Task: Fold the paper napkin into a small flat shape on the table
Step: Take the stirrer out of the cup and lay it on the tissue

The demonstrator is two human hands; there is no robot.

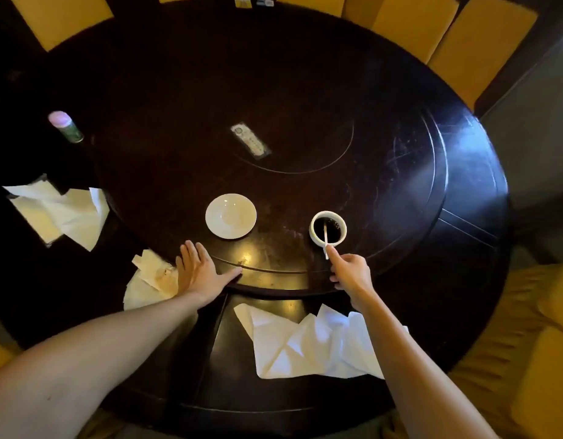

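Observation:
A white paper napkin (300, 342) lies partly unfolded and creased on the near edge of the dark round table (305, 90), under my right forearm. My left hand (200, 270) rests flat, fingers apart, on the rim of the turntable, beside a crumpled, stained napkin (147, 278). My right hand (349, 272) pinches the end of a thin white stick (325, 243) that leans in a small white cup (328, 228) of dark liquid.
An empty white saucer (231, 216) sits on the turntable left of the cup. More loose napkins (60, 212) lie at the left. A green can with a pink cap (65, 125) and a flat wrapped packet (250, 140) stand farther back. Yellow chairs (482, 49) ring the table.

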